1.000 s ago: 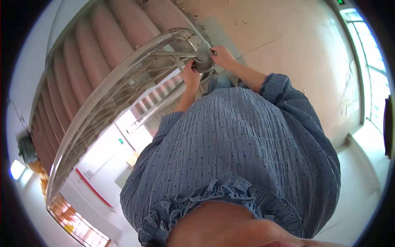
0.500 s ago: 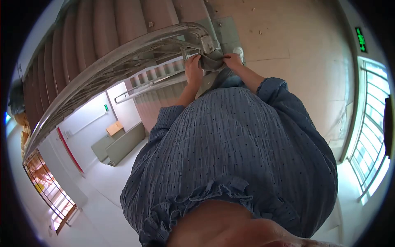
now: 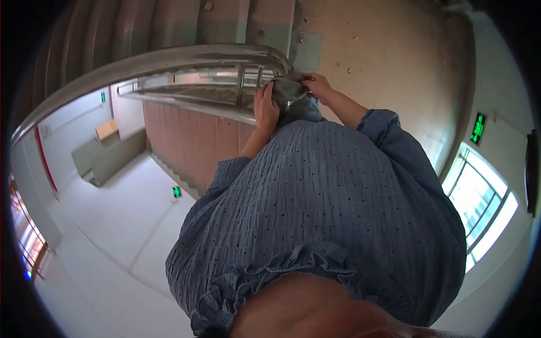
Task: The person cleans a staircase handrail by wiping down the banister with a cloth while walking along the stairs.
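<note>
"Grey cloth (image 3: 288, 92): can you tell me where it is, beginning from the biggest things?"

"Yes. The biggest are the landing floor (image 3: 383, 73), at the upper right, and the stairs (image 3: 174, 22), at the upper left. Beside the stairs runs a metal handrail (image 3: 163, 59), which bends down at its end, in front of the person. The cloth is at this bent end, and it seems to touch the metal. Whether it goes completely around, I cannot tell."

"And the two hands, do they hold it?"

"I believe so. The left hand (image 3: 266, 107) is at the left side of the cloth, with the fingers bent against it; I judge that they grasp it, although the thumb is hidden. The right hand (image 3: 320, 87) pinches the opposite edge."

"How far is the work, in your opinion?"

"I would say somewhere in the middle. The cloth is already at the rail's end, with both hands on it. It is bunched, not flat, and neither hand is free yet, so the handling there looks unfinished. How much is done along the rest of the rail, the view does not show."
</note>
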`<action>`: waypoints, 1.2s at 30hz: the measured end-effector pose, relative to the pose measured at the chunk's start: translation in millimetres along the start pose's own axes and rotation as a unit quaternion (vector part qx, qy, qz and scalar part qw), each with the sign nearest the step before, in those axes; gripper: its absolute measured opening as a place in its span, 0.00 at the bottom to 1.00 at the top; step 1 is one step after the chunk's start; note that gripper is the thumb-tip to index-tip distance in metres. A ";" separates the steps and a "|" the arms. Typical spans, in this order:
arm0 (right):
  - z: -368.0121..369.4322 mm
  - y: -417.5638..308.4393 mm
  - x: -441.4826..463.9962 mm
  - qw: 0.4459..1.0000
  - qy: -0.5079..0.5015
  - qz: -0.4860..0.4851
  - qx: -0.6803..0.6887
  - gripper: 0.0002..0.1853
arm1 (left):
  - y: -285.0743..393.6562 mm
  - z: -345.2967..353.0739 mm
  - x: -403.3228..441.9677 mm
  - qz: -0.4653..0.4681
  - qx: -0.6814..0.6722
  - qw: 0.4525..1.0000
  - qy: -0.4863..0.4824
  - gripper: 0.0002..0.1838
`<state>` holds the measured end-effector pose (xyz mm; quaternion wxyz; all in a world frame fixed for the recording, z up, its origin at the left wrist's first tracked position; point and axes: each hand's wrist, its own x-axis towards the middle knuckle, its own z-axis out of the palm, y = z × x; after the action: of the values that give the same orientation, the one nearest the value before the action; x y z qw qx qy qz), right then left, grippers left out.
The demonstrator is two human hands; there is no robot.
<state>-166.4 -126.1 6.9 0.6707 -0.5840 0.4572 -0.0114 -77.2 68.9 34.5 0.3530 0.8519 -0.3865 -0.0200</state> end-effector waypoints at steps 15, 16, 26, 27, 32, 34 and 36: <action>-106.1 6.8 41.3 0.991 0.072 -0.115 0.001 0.18 | 76.3 43.0 46.5 0.130 -0.033 0.991 -0.029 0.23; -107.1 21.1 39.5 0.997 0.031 -0.017 0.066 0.18 | 82.2 45.0 39.0 0.133 -0.033 0.990 -0.033 0.22; -191.4 -0.7 33.2 0.970 -0.024 0.054 0.238 0.21 | 157.6 69.4 58.6 0.201 -0.080 0.975 -0.045 0.22; -193.8 -9.2 35.8 0.967 -0.016 0.030 0.251 0.21 | 160.3 70.5 59.8 0.216 -0.067 0.972 -0.055 0.23; -200.1 -0.1 46.2 0.972 -0.042 -0.015 0.230 0.20 | 176.6 75.7 56.5 0.247 -0.041 0.964 -0.091 0.24; -196.5 3.7 31.5 0.974 -0.002 0.096 0.203 0.19 | 186.2 75.3 59.0 0.239 -0.045 0.965 -0.103 0.24; -201.0 -2.0 34.4 0.973 0.013 0.097 0.209 0.18 | 191.9 74.3 71.5 0.253 -0.027 0.962 -0.095 0.23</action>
<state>-271.3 -301.0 8.0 0.7698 -0.3837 0.5077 -0.0496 -173.5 -109.4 114.2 0.3306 0.7109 -0.6203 -0.0214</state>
